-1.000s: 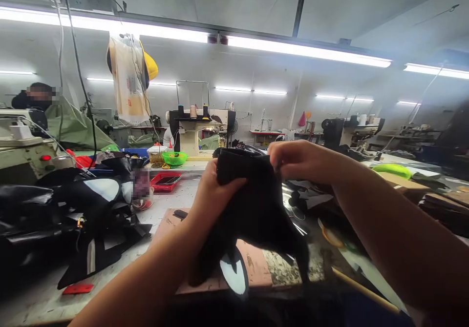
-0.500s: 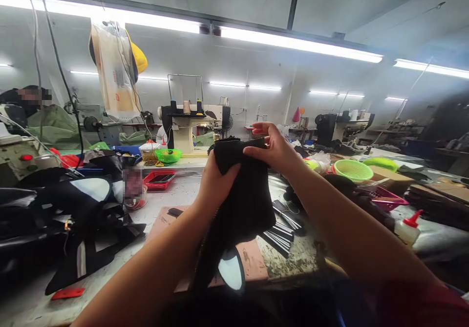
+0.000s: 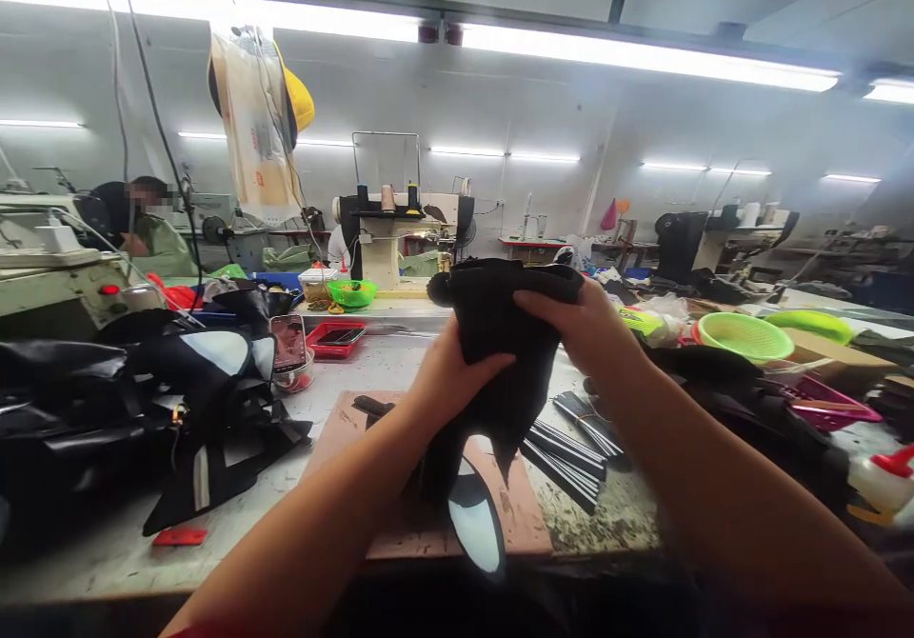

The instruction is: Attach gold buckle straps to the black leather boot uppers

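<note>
I hold a piece of black fabric point(image 3: 504, 352) up in front of me with both hands. My left hand point(image 3: 449, 376) is closed round its left side, thumb on the front. My right hand point(image 3: 582, 324) is closed on its upper right edge. The fabric hangs down to a pale grey oval panel point(image 3: 477, 524) above a brown work board point(image 3: 514, 514) on the table. A bundle of black strips point(image 3: 571, 438) lies just right of the board, below my right forearm.
A heap of black and white fabric pieces point(image 3: 164, 400) covers the table's left. A phone point(image 3: 289, 341), red tray point(image 3: 335, 338) and green bowl point(image 3: 351, 292) stand behind. Green baskets point(image 3: 743, 335), a pink tray point(image 3: 828, 400) and glue bottle point(image 3: 882, 481) sit right. A sewing machine point(image 3: 389, 238) stands ahead; a person point(image 3: 135, 224) sits far left.
My right hand has come down from pinching the fabric's top edge to gripping its upper right. The fabric is bunched tighter between both hands. My view has shifted slightly.
</note>
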Demonstrator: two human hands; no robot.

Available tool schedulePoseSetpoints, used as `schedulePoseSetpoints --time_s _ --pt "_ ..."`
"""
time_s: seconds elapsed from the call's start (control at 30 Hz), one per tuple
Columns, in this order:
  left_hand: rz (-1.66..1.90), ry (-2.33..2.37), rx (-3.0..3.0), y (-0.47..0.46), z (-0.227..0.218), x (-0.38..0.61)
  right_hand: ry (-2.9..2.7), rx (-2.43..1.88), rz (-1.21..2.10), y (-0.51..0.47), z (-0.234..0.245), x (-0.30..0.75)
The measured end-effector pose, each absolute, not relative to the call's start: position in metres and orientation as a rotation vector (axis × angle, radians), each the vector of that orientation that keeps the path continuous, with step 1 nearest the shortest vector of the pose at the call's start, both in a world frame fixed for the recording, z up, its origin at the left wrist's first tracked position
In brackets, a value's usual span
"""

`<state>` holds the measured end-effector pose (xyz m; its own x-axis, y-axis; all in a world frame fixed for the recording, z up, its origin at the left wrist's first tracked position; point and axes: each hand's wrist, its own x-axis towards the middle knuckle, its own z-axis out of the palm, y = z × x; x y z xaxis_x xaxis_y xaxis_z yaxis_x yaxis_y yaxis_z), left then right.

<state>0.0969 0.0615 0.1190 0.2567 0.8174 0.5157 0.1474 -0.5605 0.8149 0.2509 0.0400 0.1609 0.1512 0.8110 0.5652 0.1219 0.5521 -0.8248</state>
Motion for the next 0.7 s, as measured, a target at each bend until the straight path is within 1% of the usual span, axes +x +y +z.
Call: schedulePoseSetpoints --time_s 0.07,0.13,0.2,0.27,0.4,0.5,0.57,0.63,0.7 --pt "1.334 0.847 1.839 0.062 0.111 0.095 -1.446 -0.922 0.536 0.037 0.158 0.251" --pt "1.349 0.711 1.758 0.061 0.109 0.092 -1.508 -0.95 0.502 0.036 0.156 0.252" --pt "1.338 0.529 1.63 0.06 0.112 0.09 -1.522 -0.969 0.483 0.035 0.156 0.253" --pt "1.329 0.478 1.563 0.057 0.121 0.088 -1.526 -0.974 0.463 0.035 0.157 0.252" --pt "1.327 0.655 1.747 0.048 0.139 0.084 -1.507 -0.987 0.379 0.029 0.164 0.243" --pt "1.324 0.826 1.847 0.039 0.146 0.082 -1.512 -0.971 0.198 0.02 0.168 0.238" --pt "1.307 0.811 1.837 0.035 0.146 0.077 -1.557 -0.913 0.095 0.012 0.171 0.242" --pt "1.22 0.665 1.807 0.032 0.145 0.069 -1.682 -0.878 0.115 0.005 0.175 0.252" --pt "1.098 0.547 1.785 0.031 0.143 0.059 -1.9 -0.874 0.258 -0.001 0.179 0.266"
